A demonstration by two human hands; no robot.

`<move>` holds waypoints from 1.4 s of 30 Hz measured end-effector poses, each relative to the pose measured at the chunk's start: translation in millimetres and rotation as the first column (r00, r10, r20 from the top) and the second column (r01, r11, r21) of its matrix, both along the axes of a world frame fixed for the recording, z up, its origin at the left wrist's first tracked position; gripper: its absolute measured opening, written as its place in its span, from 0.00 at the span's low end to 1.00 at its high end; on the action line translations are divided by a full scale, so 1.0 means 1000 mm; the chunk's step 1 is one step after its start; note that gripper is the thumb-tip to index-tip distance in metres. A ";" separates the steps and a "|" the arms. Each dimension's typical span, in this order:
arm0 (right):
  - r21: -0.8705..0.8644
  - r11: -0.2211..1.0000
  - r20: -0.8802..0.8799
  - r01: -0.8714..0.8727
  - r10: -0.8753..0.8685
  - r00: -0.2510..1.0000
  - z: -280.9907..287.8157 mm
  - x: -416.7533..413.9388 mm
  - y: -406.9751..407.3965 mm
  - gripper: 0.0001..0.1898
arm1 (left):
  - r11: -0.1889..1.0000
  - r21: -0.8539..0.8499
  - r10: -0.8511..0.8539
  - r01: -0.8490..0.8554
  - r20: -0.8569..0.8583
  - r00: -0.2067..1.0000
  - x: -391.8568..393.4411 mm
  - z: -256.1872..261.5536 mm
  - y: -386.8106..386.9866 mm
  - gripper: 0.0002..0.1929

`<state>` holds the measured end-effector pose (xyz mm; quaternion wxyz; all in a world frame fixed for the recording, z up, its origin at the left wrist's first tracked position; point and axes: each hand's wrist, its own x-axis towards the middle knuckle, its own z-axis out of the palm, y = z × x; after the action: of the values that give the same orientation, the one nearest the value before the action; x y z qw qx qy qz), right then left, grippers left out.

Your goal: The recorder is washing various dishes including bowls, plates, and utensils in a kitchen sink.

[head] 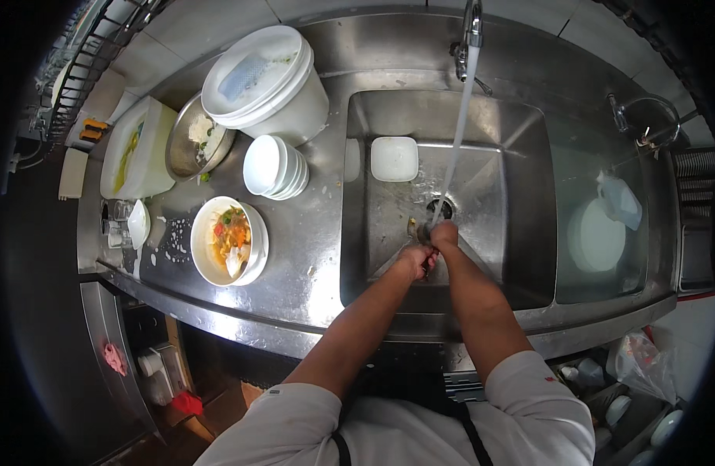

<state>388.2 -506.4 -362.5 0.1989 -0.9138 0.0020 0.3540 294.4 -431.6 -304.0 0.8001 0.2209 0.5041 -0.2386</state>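
Both my hands are low in the steel sink basin [392, 233], close together under the running faucet [472, 35]. My left hand [417, 260] is curled around a small dark item, too hidden to name. Just beyond it, my right hand [444, 234] is at the foot of the water stream, its fingers bent over something dark that I cannot make out. The drain [440, 208] lies right past my hands, with food scraps [413, 226] to its left. A white square dish [394, 158] rests in the basin's far left part.
Left counter: a bowl of food scraps [232, 242], stacked white bowls [266, 166], a lidded white bucket [299, 96], a steel bowl with rice [182, 140], a plastic tub [153, 145] and small glasses [119, 237]. Right: a water-filled basin holds a white round item [593, 244] and a plastic jug [620, 201].
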 end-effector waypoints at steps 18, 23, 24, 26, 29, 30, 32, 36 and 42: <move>0.171 0.785 -0.458 0.595 -0.472 0.753 -0.017 -0.005 0.011 0.03 | 0.961 0.237 -0.146 0.140 0.009 0.989 -0.001 0.012 0.007 0.09; 0.275 0.821 -0.044 0.500 -0.508 0.860 -0.064 0.024 -0.034 0.13 | 0.933 0.268 -0.258 0.240 0.033 0.966 0.029 0.032 -0.025 0.08; 0.415 0.768 0.003 0.488 -0.538 0.843 -0.061 0.024 -0.035 0.18 | 0.941 0.244 -0.252 0.235 0.038 0.967 0.031 0.032 -0.024 0.08; 0.532 0.602 -0.367 0.596 -0.470 0.803 -0.021 -0.007 0.010 0.23 | 0.943 0.254 -0.216 0.216 -0.027 0.976 0.007 0.020 0.015 0.09; 0.422 0.318 -0.869 0.849 -0.126 0.478 0.002 0.014 -0.021 0.30 | 0.989 -0.004 -0.149 0.149 0.039 0.988 0.023 0.027 0.013 0.13; 0.394 0.111 -0.917 0.912 -0.023 0.399 0.019 0.005 -0.014 0.28 | 0.979 -0.201 -0.014 0.019 0.028 1.000 0.016 0.026 0.026 0.15; 0.296 -0.103 -0.955 0.950 -0.032 0.294 0.064 -0.010 0.012 0.19 | 0.961 -0.263 0.080 -0.080 -0.011 0.997 0.002 0.027 0.046 0.16; 0.362 0.158 -0.887 0.919 -0.246 0.392 -0.003 0.006 -0.007 0.16 | 0.909 -0.392 0.150 -0.142 -0.011 0.989 0.018 0.036 0.029 0.18; 0.055 0.951 -0.022 0.304 -0.303 0.953 -0.059 0.034 -0.030 0.10 | 0.895 -0.438 0.075 -0.089 -0.050 0.996 0.031 0.040 0.000 0.15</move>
<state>422.0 -536.6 -421.1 0.2775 -0.8941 0.1336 0.3252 325.1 -431.7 -264.2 0.8305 0.0094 0.4588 -0.3158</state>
